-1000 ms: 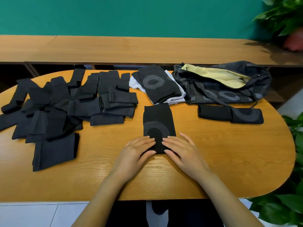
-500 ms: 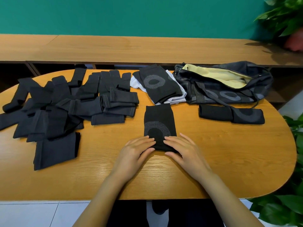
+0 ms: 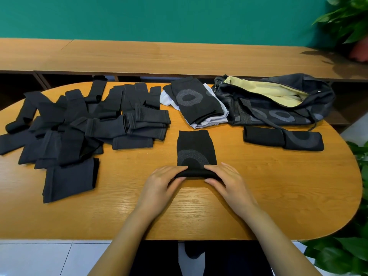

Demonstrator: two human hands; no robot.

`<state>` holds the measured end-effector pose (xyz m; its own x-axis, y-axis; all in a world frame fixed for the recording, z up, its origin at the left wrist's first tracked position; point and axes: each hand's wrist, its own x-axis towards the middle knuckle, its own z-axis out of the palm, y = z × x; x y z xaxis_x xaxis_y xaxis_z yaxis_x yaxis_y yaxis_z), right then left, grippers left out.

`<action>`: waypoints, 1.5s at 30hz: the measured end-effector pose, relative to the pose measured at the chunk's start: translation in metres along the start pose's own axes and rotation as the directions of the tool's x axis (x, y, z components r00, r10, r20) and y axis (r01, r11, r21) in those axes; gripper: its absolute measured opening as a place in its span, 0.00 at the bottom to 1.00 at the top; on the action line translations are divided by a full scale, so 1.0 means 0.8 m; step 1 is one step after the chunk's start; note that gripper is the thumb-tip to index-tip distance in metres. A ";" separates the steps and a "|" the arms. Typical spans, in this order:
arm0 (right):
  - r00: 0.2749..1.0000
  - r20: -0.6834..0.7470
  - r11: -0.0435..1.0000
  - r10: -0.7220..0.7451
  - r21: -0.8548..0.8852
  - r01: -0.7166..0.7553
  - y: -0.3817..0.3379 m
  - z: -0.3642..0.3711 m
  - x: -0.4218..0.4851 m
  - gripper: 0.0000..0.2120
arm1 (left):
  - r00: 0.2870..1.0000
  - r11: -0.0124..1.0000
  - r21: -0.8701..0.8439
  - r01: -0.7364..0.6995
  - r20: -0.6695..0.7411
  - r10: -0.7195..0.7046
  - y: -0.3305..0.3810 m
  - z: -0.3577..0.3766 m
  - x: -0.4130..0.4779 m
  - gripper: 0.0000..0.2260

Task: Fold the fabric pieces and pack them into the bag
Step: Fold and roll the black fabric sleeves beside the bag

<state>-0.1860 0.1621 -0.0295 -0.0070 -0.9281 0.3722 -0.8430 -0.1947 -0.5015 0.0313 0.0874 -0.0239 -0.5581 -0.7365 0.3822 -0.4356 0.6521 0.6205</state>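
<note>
An open dark bag [image 3: 258, 116] with a pale yellow lining is lying at the far right of the oval wooden table [image 3: 278, 196]. Just in front of the bag, two folded dark pieces [image 3: 282, 138] are lying end to end, touching each other. Against the bag's left end a folded stack [image 3: 196, 104] is sitting, with a black ring-patterned piece on top of white fabric. Well to the left of the bag, a loose heap of black pieces [image 3: 79, 124] is sprawling over the table, and one flat piece [image 3: 69, 180] is lying at the heap's near edge. Behind the bag, a long wooden bench [image 3: 179, 54] is running along a green wall, and a leafy plant [image 3: 346, 18] is showing beyond the bag's right end.

The black fabric piece [image 3: 196, 146], which has a grey ring, is lying in front of the bag and to its left, apart from it, with the stack just beyond its far edge. Both forearms are reaching in from the near table edge. The left hand [image 3: 159, 184] is gripping the piece's near left corner and the right hand [image 3: 227, 182] the near right corner. On each hand the fingers are curling over the top and the thumb is tucking underneath, and together they are holding that edge raised in a thick fold.
</note>
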 end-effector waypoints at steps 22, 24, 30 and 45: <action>0.995 -0.064 0.989 0.073 -0.127 -0.081 -0.002 -0.005 0.005 0.23 | 0.996 0.997 0.070 -0.014 -0.092 0.020 -0.001 0.000 0.001 0.15; 0.998 -0.063 0.989 0.013 -0.144 -0.022 -0.004 -0.005 0.004 0.22 | 0.997 0.989 0.131 -0.068 -0.033 0.073 0.000 0.001 -0.001 0.15; 0.997 0.063 0.974 -0.047 -0.219 0.060 -0.007 -0.003 0.004 0.23 | 0.993 0.969 0.246 -0.024 0.115 -0.005 0.002 0.003 0.005 0.25; 0.995 0.103 0.979 0.013 -0.201 0.008 -0.001 -0.002 0.006 0.26 | 0.993 0.985 0.167 0.036 0.108 -0.054 -0.003 0.005 0.004 0.23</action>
<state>-0.1866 0.1586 -0.0261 0.0376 -0.9582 0.2837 -0.9340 -0.1346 -0.3308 0.0278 0.0841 -0.0270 -0.6064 -0.7472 0.2720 -0.5673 0.6462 0.5105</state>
